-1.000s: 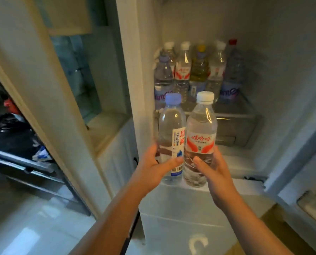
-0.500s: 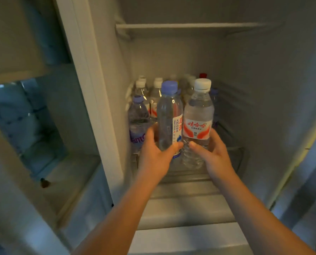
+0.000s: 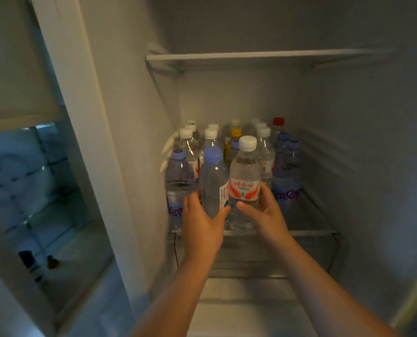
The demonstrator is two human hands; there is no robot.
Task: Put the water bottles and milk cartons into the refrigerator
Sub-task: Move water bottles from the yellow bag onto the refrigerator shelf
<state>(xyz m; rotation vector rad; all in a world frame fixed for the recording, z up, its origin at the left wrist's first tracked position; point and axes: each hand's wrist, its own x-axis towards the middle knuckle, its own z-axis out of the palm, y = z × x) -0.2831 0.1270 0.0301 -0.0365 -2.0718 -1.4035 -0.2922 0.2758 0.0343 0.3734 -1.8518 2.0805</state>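
My left hand (image 3: 201, 227) grips a clear water bottle with a blue cap (image 3: 213, 181). My right hand (image 3: 263, 212) grips a clear water bottle with a white cap and a red-and-white label (image 3: 245, 176). Both bottles stand upright side by side at the front edge of the glass shelf (image 3: 309, 231) inside the open refrigerator. Their bases are low at the shelf front; whether they rest on it I cannot tell. Behind and beside them stand several more bottles (image 3: 286, 171) with white, blue, yellow and red caps. No milk cartons are in view.
An upper shelf (image 3: 251, 56) spans the compartment above the bottles. The white centre divider (image 3: 81, 117) rises on the left, with the open left door and its door bin (image 3: 44, 215) beyond. A drawer front (image 3: 251, 259) sits under the glass shelf.
Both hands have carried the two bottles forward and up into the refrigerator, from in front of the lower part to the front edge of the bottle shelf.
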